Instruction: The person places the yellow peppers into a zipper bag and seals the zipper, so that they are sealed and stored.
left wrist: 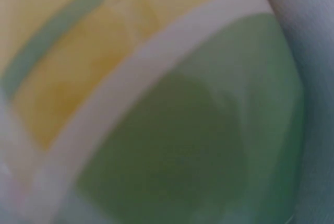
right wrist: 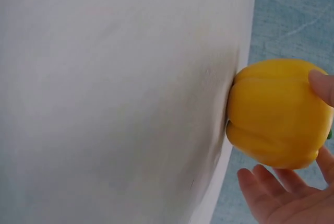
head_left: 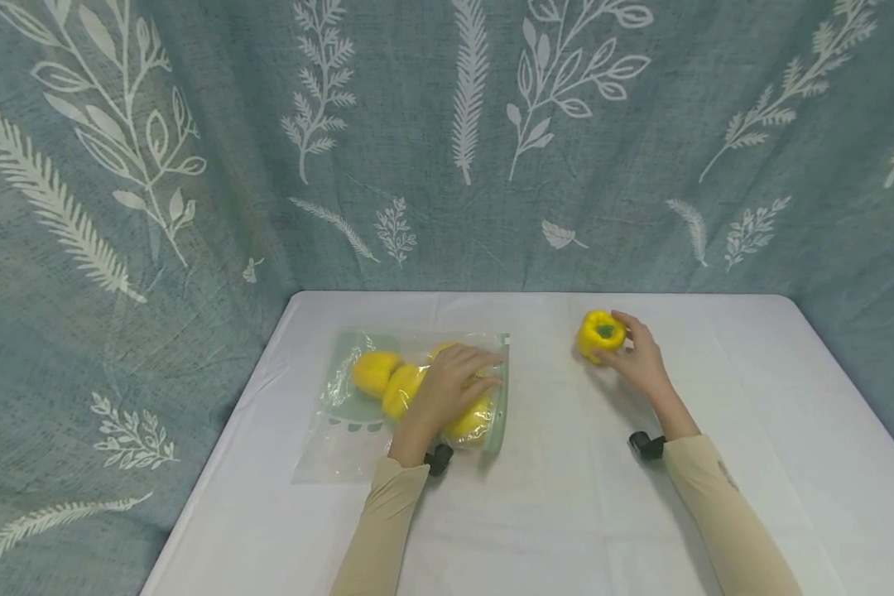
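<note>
Some bagged peppers (head_left: 398,395) are partly hidden by the left hand (head_left: 445,387).

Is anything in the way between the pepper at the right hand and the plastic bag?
Nothing visible stands on the white tablecloth between the yellow pepper at the right hand and the green edge of the plastic bag. The left hand lies over the bag, though, its fingertips near that edge.

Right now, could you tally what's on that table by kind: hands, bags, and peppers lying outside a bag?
Hands: 2, the left hand and right hand
Clear bag: 1
Loose yellow pepper: 1
Total: 4
</note>
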`<state>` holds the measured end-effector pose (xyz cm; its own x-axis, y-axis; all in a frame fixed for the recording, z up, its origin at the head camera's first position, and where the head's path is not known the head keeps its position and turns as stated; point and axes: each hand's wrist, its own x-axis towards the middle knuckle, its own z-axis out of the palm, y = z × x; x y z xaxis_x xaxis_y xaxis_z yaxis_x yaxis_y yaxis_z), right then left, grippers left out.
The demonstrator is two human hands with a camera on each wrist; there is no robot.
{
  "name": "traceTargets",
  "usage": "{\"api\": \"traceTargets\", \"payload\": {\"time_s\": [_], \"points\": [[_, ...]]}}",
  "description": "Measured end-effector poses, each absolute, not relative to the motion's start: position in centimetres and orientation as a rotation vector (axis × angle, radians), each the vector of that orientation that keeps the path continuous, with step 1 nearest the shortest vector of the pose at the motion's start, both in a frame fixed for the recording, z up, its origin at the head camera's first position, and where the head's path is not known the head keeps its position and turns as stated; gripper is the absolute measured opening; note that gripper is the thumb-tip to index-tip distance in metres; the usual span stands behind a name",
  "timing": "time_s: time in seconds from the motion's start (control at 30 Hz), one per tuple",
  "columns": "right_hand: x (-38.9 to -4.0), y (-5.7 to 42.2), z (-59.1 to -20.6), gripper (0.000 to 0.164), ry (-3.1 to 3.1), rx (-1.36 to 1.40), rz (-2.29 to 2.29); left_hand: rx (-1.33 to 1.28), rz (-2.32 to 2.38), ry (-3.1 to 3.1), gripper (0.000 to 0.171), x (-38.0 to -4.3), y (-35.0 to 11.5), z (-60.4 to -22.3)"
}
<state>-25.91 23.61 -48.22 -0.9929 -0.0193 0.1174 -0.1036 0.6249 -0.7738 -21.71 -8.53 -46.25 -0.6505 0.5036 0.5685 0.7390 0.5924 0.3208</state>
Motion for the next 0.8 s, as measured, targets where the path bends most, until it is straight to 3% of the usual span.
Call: {"api": "traceTargets", "payload": {"time_s": [0.8], "points": [[-25.12,23.00,-48.23,0.071,-2.721,0.064,1.381,-0.956,-0.775,-2.457,0.033,-21.66,-8.69,-46.15]]}}
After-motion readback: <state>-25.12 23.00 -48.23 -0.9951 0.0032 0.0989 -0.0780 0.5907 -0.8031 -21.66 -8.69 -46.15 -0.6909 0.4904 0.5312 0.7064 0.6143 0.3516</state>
